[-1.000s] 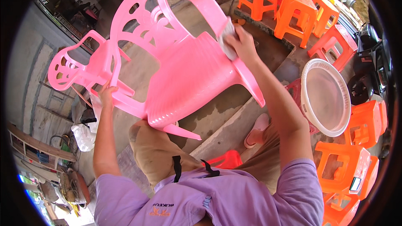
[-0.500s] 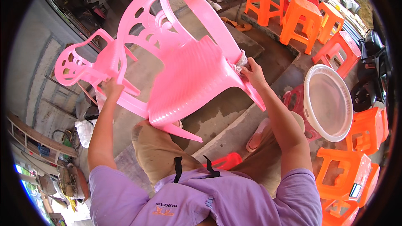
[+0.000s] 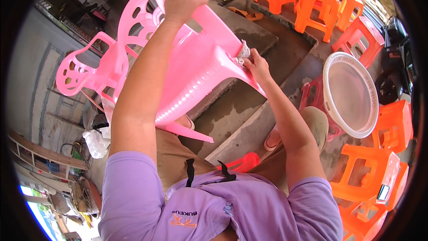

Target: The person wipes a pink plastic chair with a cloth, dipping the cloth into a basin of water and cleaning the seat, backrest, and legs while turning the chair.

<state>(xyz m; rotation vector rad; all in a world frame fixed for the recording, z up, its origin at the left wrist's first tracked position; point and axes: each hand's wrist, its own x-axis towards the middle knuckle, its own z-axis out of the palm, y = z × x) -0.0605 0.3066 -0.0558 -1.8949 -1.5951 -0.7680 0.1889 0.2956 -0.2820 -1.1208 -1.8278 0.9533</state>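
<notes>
A pink plastic armchair point(image 3: 196, 73) with a cut-out pattern in its back stands tilted in front of my knees. My left hand point(image 3: 182, 2) has reached across it and is closed over the upper edge where the back runs into the right arm. A crumpled pale cloth point(image 3: 244, 53) is pinched in my right hand point(image 3: 258, 68) and pressed against the chair's right side, near the top of a leg. My left forearm covers part of the seat and back.
Another pink chair point(image 3: 73, 73) stands at the left. On the right, a wide white basin point(image 3: 352, 96) of water rests on a red stool point(image 3: 318, 102). Several orange stools point(image 3: 316, 6) stand beyond and beside it. A concrete step edge point(image 3: 249, 125) and wet ground lie under the chair.
My left hand has left the chair's left arm and taken hold of the upper edge farther right. The chair has shifted left a little, and my right hand with the cloth has gone along.
</notes>
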